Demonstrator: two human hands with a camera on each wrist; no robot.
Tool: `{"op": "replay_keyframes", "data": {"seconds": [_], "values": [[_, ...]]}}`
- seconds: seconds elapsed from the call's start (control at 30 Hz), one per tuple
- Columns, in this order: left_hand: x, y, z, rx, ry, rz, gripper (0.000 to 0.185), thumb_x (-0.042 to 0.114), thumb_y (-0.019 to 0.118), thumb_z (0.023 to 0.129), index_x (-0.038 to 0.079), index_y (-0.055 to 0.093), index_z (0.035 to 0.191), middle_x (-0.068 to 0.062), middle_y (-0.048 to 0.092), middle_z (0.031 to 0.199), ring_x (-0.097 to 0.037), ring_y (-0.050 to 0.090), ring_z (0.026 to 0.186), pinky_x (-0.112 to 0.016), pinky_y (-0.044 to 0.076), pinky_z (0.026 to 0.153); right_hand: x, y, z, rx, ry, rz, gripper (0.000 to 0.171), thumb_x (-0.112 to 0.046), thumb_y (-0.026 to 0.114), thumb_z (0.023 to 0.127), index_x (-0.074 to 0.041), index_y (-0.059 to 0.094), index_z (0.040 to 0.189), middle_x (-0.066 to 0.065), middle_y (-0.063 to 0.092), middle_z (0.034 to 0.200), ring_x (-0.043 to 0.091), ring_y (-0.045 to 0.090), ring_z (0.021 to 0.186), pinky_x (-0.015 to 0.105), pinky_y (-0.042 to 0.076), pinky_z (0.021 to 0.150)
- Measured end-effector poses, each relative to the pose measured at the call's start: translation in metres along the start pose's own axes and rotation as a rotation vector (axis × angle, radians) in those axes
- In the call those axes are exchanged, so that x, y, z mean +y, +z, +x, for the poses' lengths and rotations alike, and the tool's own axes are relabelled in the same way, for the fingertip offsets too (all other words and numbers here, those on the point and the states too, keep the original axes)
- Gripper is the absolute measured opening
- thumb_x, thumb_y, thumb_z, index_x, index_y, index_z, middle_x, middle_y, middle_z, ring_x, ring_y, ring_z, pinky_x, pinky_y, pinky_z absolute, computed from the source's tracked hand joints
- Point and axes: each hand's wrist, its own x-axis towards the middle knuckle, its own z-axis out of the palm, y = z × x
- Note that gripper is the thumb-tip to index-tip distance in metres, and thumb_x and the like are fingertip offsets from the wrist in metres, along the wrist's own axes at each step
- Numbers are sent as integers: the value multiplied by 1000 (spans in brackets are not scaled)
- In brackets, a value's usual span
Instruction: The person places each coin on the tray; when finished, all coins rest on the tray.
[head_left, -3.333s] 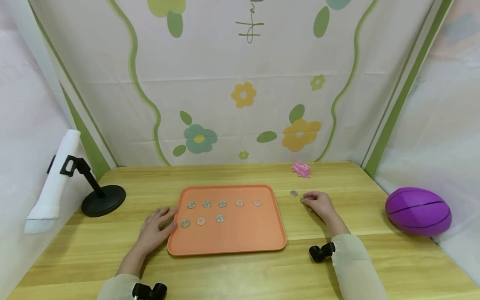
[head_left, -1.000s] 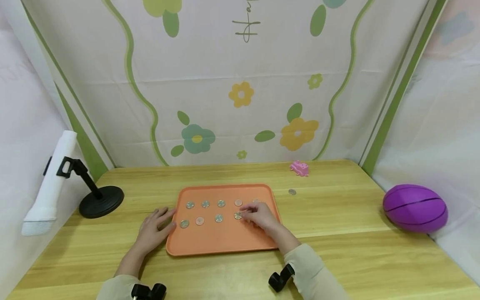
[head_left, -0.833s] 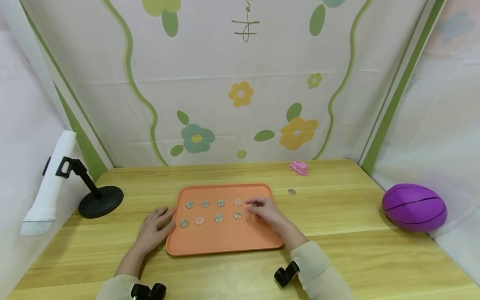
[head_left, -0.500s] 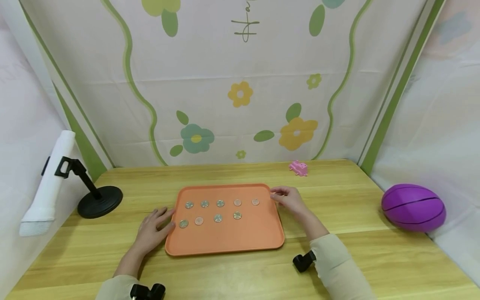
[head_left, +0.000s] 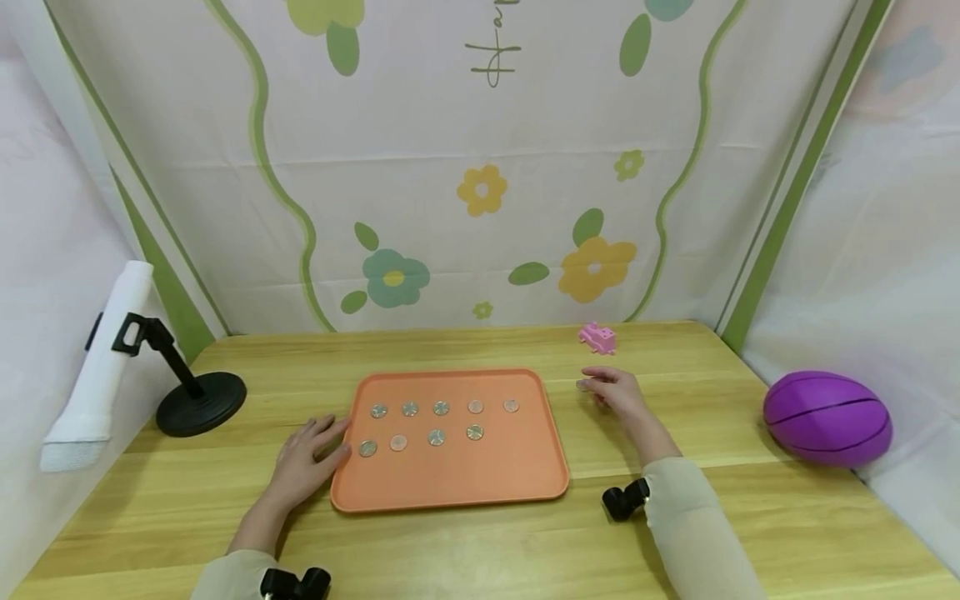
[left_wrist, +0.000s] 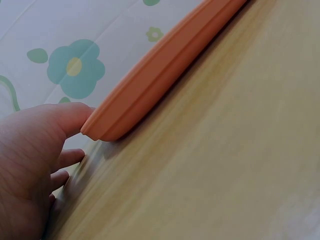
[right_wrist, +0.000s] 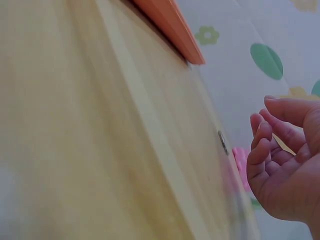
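Leaving nine coins on the tray (head_left: 450, 483), right hand (head_left: 618, 393) now reaches, fingers loosely curled and seemingly empty, for the table's last coin (right_wrist: 221, 142); left hand (head_left: 307, 457) rests flat against the tray.

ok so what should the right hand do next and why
Probably lower the right hand onto the loose coin at its fingertips and pinch it: the hand is empty, that coin lies on the table outside the orange tray, where nine coins already lie in rows.
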Motion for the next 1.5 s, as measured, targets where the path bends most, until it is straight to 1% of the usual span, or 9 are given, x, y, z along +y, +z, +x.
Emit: {"op": "replay_keyframes", "data": {"seconds": [0.17, 0.4, 0.67, 0.77, 0.8, 0.9, 1.03, 1.13, 1.5], "values": [[-1, -1, -1, 4, -2, -5, 44, 25, 54, 85, 4, 48, 124, -27, 34, 127, -47, 16, 119, -62, 7, 90, 4, -6, 6, 10, 53, -23, 39, -8, 58, 82, 8, 49, 117, 1, 54, 78, 9, 47, 58, 21, 41, 50], [0, -2, 0, 10, 4, -3, 44, 25, 54, 85, 4, 48, 124, -27, 34, 127, -48, 16, 119, -62, 7, 89, 10, -7, 12, 22, 69, -58, 38, -9, 61, 80, 9, 52, 113, 3, 56, 77, 9, 47, 57, 19, 41, 49], [1, 1, 0, 8, 10, -1, 45, 24, 55, 85, 3, 48, 123, -28, 34, 127, -48, 17, 119, -61, 7, 90, 18, -7, 12, 58, 72, -145, 38, -12, 64, 79, 6, 55, 111, 13, 59, 96, 8, 47, 57, 20, 41, 49], [1, 1, 0, 7, 3, -5, 44, 24, 55, 85, 3, 48, 123, -28, 34, 127, -48, 16, 119, -61, 7, 90, 18, -5, 13, 67, 65, -185, 37, -13, 64, 79, 5, 56, 110, 15, 59, 99, 10, 48, 58, 22, 42, 50], [1, 1, -1, 5, 3, -7, 44, 24, 55, 85, 3, 48, 123, -28, 34, 127, -48, 16, 119, -61, 6, 90, 18, -5, 14, 71, 56, -209, 36, -13, 64, 78, 5, 57, 109, 16, 59, 99, 12, 49, 60, 24, 42, 51], [1, 1, -1, 10, 6, -12, 44, 24, 55, 85, 3, 49, 123, -28, 34, 127, -49, 16, 118, -61, 6, 90, 17, -2, 14, 88, 15, -303, 34, -15, 65, 78, 4, 60, 106, 17, 59, 100, 20, 54, 75, 30, 45, 64], [3, 0, -1, 22, 18, -14, 44, 24, 55, 85, 2, 49, 122, -29, 35, 126, -49, 17, 118, -62, 7, 90, 15, 0, 14, 104, -27, -428, 33, -18, 65, 77, 2, 62, 103, 17, 58, 103, 29, 50, 96, 39, 39, 82], [4, 1, -1, 30, 25, -13, 44, 24, 55, 85, 1, 49, 122, -29, 35, 125, -49, 18, 117, -62, 8, 89, 14, 1, 13, 96, -40, -469, 31, -19, 63, 78, 2, 62, 101, 17, 58, 100, 31, 50, 94, 42, 38, 82], [0, 1, 0, 3, -6, -7, 45, 25, 55, 85, 3, 48, 124, -28, 34, 127, -48, 16, 119, -61, 6, 91, 14, 4, 9, 74, -65, -546, 23, -17, 61, 80, 2, 59, 93, 11, 55, 84, 25, 49, 77, 38, 40, 69]]}}
